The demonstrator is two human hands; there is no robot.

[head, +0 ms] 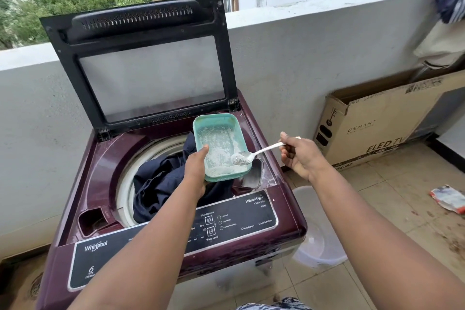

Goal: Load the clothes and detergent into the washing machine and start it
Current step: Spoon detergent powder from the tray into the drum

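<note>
— While the maroon washing machine (176,184) stands with its lid (141,63) raised, where is the detergent?
— In the green tub (219,146) over the drum's right rim, gripped at its near-left edge by the left hand (196,171).
— And the right hand (299,156)?
— Right of the machine, fingers pinching a spoon (254,155) whose powder-filled bowl sits at the tub's right edge.
— Clothes?
— Dark clothes (161,181) lie in the drum, beneath the tub.

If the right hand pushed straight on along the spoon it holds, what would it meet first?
Probably the green tub: the right hand points the spoon left and slightly down, its bowl already over the tub's near corner. The powder inside would likely be touched first, though depth is unclear.
</note>
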